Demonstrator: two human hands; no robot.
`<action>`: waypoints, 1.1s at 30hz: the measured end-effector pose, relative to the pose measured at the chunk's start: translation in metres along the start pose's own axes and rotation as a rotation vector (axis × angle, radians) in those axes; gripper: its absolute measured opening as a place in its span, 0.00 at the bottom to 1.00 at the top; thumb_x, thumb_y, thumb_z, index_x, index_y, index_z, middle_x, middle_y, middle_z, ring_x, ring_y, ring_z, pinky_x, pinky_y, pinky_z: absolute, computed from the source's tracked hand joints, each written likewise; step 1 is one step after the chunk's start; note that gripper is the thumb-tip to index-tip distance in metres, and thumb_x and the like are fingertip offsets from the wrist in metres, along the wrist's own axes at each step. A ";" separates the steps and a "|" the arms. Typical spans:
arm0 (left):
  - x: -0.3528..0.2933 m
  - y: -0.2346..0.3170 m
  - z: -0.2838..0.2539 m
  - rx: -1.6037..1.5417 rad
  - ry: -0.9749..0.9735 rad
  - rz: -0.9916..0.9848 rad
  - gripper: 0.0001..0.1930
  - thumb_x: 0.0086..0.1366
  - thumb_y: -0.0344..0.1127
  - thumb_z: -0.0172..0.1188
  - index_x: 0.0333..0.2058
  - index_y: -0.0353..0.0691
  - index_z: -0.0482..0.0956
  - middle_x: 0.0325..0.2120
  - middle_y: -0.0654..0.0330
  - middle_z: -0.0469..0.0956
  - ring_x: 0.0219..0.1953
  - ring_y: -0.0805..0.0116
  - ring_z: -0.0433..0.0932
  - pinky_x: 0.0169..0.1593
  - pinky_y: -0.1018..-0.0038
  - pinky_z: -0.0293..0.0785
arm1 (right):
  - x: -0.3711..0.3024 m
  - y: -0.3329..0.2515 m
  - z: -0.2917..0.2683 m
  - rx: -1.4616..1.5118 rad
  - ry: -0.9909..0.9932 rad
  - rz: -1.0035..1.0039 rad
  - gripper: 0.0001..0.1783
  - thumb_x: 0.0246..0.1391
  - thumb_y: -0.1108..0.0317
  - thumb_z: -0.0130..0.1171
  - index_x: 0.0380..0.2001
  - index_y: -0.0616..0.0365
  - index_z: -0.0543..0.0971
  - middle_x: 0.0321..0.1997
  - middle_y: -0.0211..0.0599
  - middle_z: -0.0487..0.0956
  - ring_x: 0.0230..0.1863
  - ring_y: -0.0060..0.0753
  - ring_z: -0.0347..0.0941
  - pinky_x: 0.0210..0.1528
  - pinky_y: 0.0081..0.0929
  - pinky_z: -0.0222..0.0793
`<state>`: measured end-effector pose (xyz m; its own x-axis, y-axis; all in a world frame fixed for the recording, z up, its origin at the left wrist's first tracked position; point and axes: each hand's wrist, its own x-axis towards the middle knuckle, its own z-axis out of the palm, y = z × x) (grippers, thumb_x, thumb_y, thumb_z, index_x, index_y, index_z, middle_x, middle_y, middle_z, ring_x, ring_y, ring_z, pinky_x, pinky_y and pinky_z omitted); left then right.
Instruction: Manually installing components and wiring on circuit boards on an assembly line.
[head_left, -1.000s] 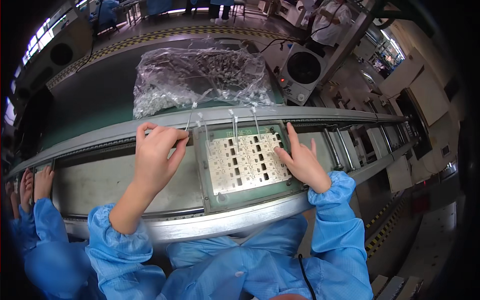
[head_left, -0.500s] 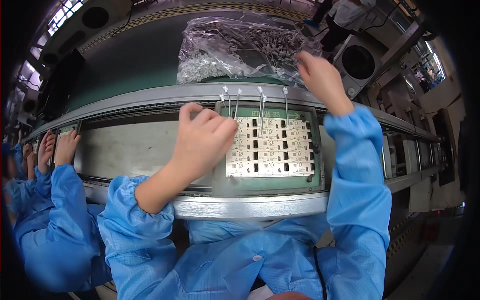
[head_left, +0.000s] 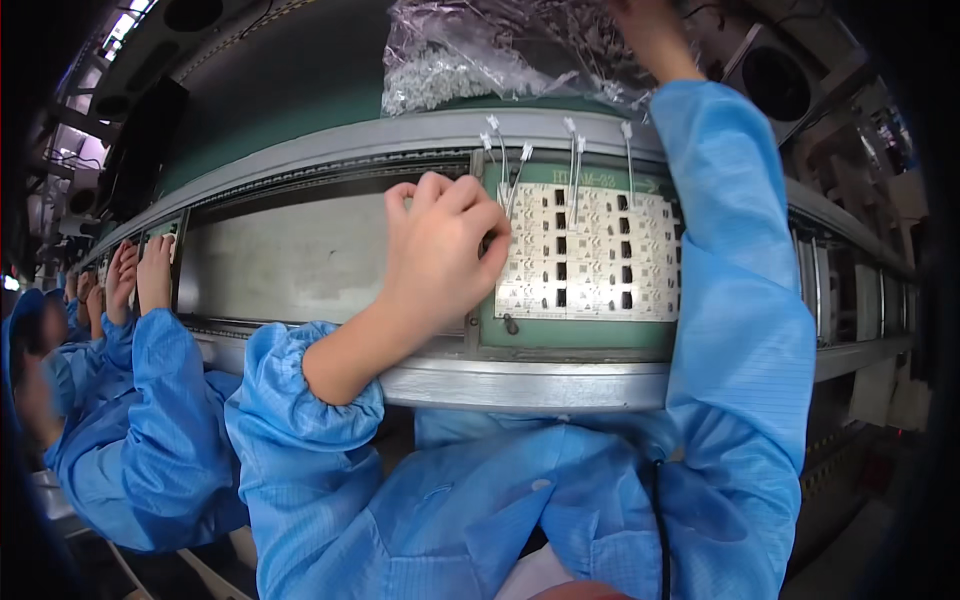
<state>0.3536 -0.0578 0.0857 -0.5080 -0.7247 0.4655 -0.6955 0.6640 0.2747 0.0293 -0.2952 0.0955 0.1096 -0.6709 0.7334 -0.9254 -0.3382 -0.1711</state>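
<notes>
White glare pouring through the windows (head_left: 122, 32) at top left, and the rest of the room sits dim! Across the back stretches a dark green surface (head_left: 290, 95), yellow-and-black floor tape (head_left: 238, 42) slanting behind it. Upper right, a boxy unit (head_left: 775, 85) shows its round black front; lower right, more striped tape in shadow.

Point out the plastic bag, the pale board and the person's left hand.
Plastic bag (head_left: 508, 52), head view: middle of its crinkled film.
Pale board (head_left: 592, 258), head view: middle of its face.
Left hand (head_left: 444, 242), head view: back of the hand.
</notes>
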 end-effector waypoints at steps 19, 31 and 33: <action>-0.015 0.001 0.004 0.035 0.009 0.053 0.03 0.51 0.33 0.70 0.27 0.48 0.85 0.31 0.71 0.76 0.45 0.61 0.71 0.52 0.60 0.60 | -0.083 -0.033 -0.127 0.914 0.019 0.276 0.06 0.59 0.73 0.64 0.33 0.62 0.76 0.29 0.31 0.80 0.31 0.20 0.76 0.36 0.18 0.72; -0.016 0.009 0.005 0.134 0.015 0.104 0.04 0.53 0.31 0.69 0.29 0.47 0.85 0.33 0.69 0.75 0.47 0.60 0.71 0.52 0.59 0.60 | -0.124 -0.044 -0.180 0.912 -0.028 0.465 0.06 0.63 0.69 0.61 0.36 0.62 0.79 0.33 0.32 0.82 0.34 0.18 0.77 0.39 0.17 0.72; -0.017 0.009 0.000 0.150 -0.042 0.181 0.05 0.53 0.32 0.69 0.30 0.45 0.85 0.34 0.67 0.75 0.49 0.60 0.71 0.53 0.57 0.61 | -0.136 -0.035 -0.181 0.894 -0.023 0.399 0.05 0.62 0.70 0.59 0.37 0.60 0.79 0.32 0.35 0.83 0.34 0.30 0.80 0.39 0.24 0.75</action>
<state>0.3565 -0.0394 0.0799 -0.6502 -0.6052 0.4593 -0.6570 0.7515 0.0602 -0.0192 -0.0729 0.1209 -0.1361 -0.8543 0.5017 -0.2807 -0.4524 -0.8465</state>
